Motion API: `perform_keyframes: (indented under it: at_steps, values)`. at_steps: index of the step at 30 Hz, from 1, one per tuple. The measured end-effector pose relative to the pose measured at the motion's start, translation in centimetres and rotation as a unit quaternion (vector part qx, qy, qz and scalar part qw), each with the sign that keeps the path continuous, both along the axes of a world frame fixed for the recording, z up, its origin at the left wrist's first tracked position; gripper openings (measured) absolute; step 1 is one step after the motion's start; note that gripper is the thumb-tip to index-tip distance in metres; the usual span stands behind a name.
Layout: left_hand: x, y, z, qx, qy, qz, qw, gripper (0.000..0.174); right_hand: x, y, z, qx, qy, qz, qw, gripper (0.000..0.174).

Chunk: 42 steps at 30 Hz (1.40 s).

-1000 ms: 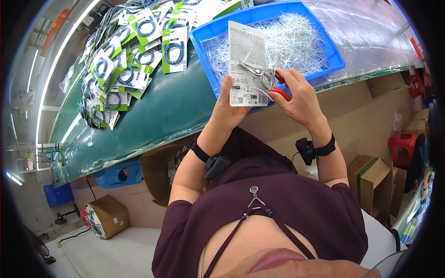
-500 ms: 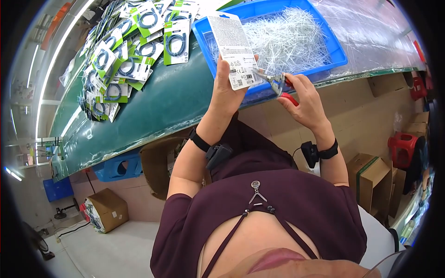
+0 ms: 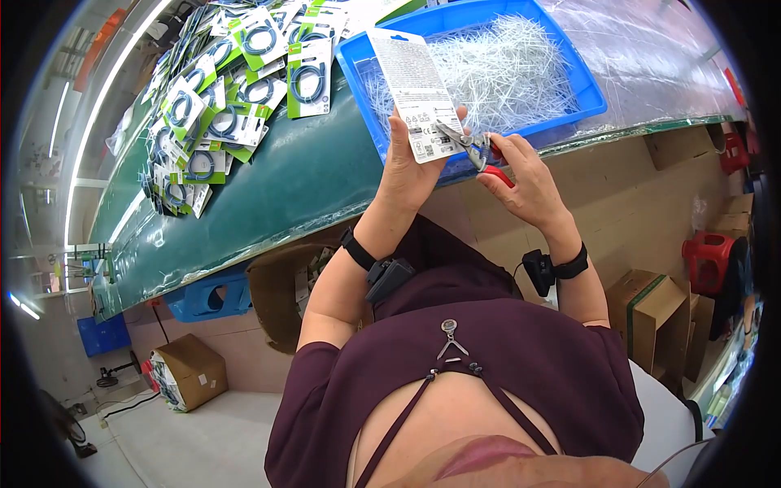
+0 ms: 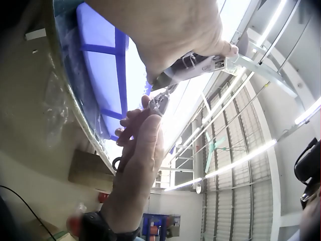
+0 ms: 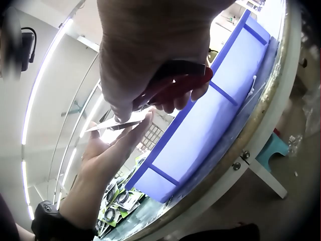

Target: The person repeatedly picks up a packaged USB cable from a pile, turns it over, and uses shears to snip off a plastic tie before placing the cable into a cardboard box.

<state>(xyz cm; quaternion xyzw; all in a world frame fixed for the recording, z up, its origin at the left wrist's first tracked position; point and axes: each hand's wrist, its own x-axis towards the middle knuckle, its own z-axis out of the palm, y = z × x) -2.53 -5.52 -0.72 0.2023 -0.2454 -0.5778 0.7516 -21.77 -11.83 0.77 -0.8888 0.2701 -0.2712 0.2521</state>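
My left hand [image 3: 409, 169] grips the lower part of a printed retail card [image 3: 413, 77], its text side up and its top tilted to the left. A pair of red-handled cutting pliers [image 3: 472, 148] is in my right hand [image 3: 529, 183], fingers and thumb round the handles. The pliers' metal tip overlaps the card's lower right part in the head view. In the right wrist view the red handles [image 5: 175, 91] lie under the right palm, close to the card's edge. The left wrist view shows the card [image 4: 195, 68] edge-on under the left hand.
Behind the card stands a blue tray [image 3: 592, 99] heaped with thin white plastic strips [image 3: 521, 69]. A pile of carded blue cables [image 3: 260, 37] covers the left of the green table [image 3: 268, 191]. Cardboard boxes [image 3: 651, 313] and a red stool [image 3: 706, 262] stand below, right.
The card swung left and tilted, and the pliers dropped toward its lower right edge. Since then card and pliers have shifted slightly right, with the tip over the card again.
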Motion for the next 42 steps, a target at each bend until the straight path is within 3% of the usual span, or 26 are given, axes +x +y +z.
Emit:
perform_keyframes:
  at_steps: [2,7,10,15,19,22,24,27,28,31,42]
  values:
    - [0.1,0.0,0.0,-0.005,-0.012,-0.036,0.999,0.081,0.0,0.1,-0.3,0.018,-0.02,0.003,1.0,0.054]
    - [-0.3,-0.2,-0.4,-0.003,0.002,-0.003,1.0,0.077,-0.1,0.3,-0.5,0.038,-0.008,-0.004,0.999,0.053]
    - [0.0,-0.1,-0.7,-0.003,0.098,-0.044,0.994,0.064,-0.1,0.3,-0.6,0.077,-0.014,0.013,0.997,0.051]
    - [1.0,-1.0,-0.7,0.002,0.074,0.003,0.997,0.044,-0.7,-0.3,-1.5,0.163,-0.067,0.03,0.984,0.047]
    - [2.9,-1.8,-1.9,0.091,0.051,-0.041,0.994,0.033,-1.3,-0.3,-1.9,0.232,-0.049,0.02,0.971,0.046]
    - [2.7,-1.5,-1.3,0.108,-0.024,0.078,0.991,0.037,-2.2,-0.4,-2.0,0.25,-0.094,-0.042,0.963,0.047]
    - [2.2,-1.0,-0.3,0.1,-0.038,0.1,0.989,0.037,-2.4,-0.4,-1.9,0.262,-0.114,-0.072,0.956,0.048]
    - [1.4,-0.7,0.6,0.084,-0.066,0.14,0.984,0.037,-2.7,-0.3,-0.5,0.044,-0.066,-0.125,0.989,0.051]
    - [1.2,-0.7,0.8,0.07,-0.055,0.146,0.985,0.038,-2.7,0.0,-0.1,0.046,-0.064,-0.126,0.989,0.051]
    - [0.5,-0.5,0.6,0.044,-0.032,0.158,0.986,0.039,-2.1,1.1,0.9,-0.141,0.013,-0.123,0.982,0.056]
    - [0.3,-0.1,0.8,0.015,-0.074,0.165,0.983,0.035,-1.8,0.7,1.1,-0.208,0.061,-0.138,0.967,0.063]
